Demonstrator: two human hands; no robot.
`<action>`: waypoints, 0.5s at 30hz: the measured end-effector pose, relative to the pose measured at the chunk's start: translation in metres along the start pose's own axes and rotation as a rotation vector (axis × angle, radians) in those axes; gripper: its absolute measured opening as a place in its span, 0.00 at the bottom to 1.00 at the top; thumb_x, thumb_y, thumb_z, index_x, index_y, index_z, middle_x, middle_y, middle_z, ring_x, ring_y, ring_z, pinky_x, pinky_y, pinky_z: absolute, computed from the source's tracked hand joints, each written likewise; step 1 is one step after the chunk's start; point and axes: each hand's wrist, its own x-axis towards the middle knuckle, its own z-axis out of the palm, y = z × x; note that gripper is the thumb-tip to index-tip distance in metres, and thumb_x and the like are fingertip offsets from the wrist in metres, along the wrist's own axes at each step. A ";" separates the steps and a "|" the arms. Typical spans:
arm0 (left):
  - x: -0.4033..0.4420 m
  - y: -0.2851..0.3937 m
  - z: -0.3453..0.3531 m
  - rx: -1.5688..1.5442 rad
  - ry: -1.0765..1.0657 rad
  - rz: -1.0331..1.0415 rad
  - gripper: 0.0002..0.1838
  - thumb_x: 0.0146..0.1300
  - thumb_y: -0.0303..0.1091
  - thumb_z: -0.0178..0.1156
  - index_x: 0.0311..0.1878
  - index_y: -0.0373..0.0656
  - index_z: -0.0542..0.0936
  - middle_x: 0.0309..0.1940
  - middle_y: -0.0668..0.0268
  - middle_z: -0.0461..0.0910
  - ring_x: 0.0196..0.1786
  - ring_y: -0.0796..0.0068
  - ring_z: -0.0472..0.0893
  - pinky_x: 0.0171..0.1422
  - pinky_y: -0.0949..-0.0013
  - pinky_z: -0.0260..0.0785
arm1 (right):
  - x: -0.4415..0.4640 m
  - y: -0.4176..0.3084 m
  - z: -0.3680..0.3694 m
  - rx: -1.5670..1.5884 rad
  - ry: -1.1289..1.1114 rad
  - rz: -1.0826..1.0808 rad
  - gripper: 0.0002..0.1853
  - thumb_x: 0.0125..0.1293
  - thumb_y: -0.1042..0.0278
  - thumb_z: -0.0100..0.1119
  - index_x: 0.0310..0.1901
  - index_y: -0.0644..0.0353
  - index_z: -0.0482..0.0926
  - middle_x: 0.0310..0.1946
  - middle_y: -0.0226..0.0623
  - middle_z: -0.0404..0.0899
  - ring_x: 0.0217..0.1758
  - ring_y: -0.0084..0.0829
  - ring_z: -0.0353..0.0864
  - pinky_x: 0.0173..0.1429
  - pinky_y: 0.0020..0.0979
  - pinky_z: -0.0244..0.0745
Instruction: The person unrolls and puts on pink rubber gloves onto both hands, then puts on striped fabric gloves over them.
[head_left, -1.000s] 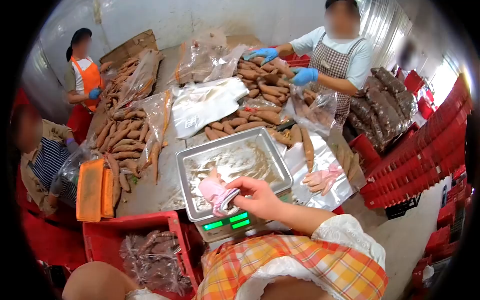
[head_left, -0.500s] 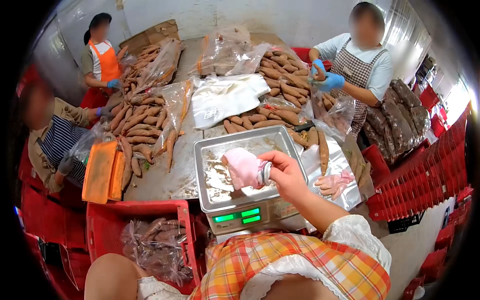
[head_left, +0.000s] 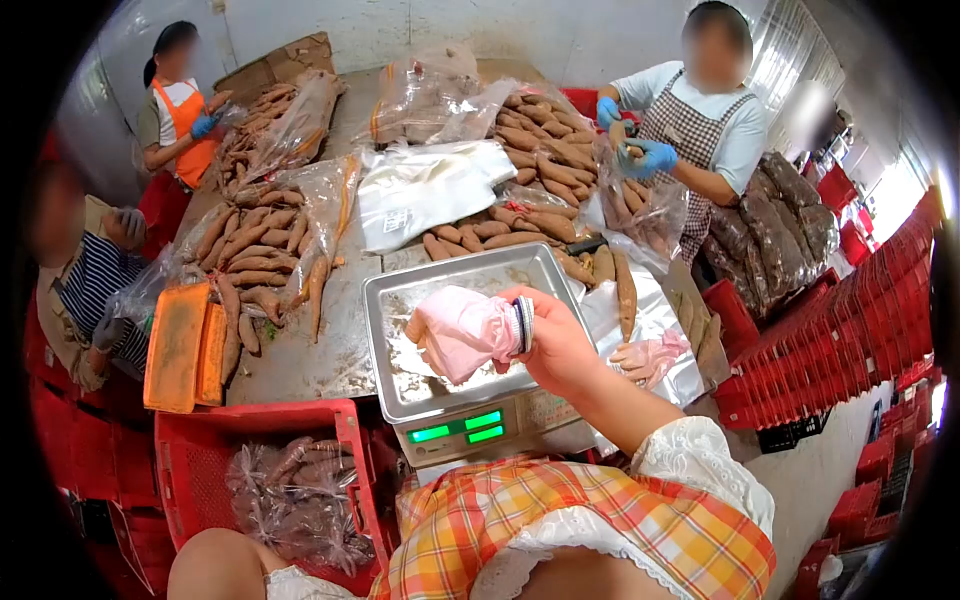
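Observation:
My right hand (head_left: 557,338) grips the striped knit cuff of a pink work glove (head_left: 462,335), fingers closed at the cuff. The glove is crumpled, its body pointing left, above the metal pan (head_left: 405,393) of a weighing scale. Green digits glow on the scale's display (head_left: 467,424). A second pink glove (head_left: 650,356) lies to the right of the scale on silvery plastic sheeting. My left hand does not show; only bare skin and white lace appear at the lower left.
Sweet potatoes (head_left: 262,240) lie in heaps and bags around the table. White plastic bags (head_left: 430,195) are stacked behind the scale. Orange blocks (head_left: 180,345) stand at left. Below is a red crate (head_left: 255,415) with bagged sweet potatoes. Three co-workers handle produce across the table.
The glove is spread wider and lies more to the left, and my right hand sits lower on its cuff. The view has shifted slightly. The co-worker in the orange apron has raised a hand.

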 end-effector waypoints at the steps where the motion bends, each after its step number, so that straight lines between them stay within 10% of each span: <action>1: 0.001 -0.001 0.000 -0.001 -0.003 0.000 0.12 0.62 0.32 0.45 0.37 0.32 0.73 0.36 0.60 0.76 0.42 0.69 0.76 0.57 0.68 0.62 | 0.000 0.001 0.000 0.004 0.004 0.001 0.10 0.65 0.71 0.45 0.45 0.61 0.74 0.30 0.34 0.78 0.26 0.26 0.77 0.30 0.28 0.75; 15: 0.003 0.007 0.001 -0.050 0.005 0.076 0.11 0.61 0.31 0.46 0.35 0.32 0.73 0.34 0.60 0.76 0.41 0.69 0.76 0.56 0.69 0.63 | -0.003 0.003 -0.006 0.001 -0.043 -0.031 0.10 0.63 0.74 0.45 0.45 0.61 0.74 0.31 0.33 0.78 0.29 0.22 0.78 0.32 0.26 0.75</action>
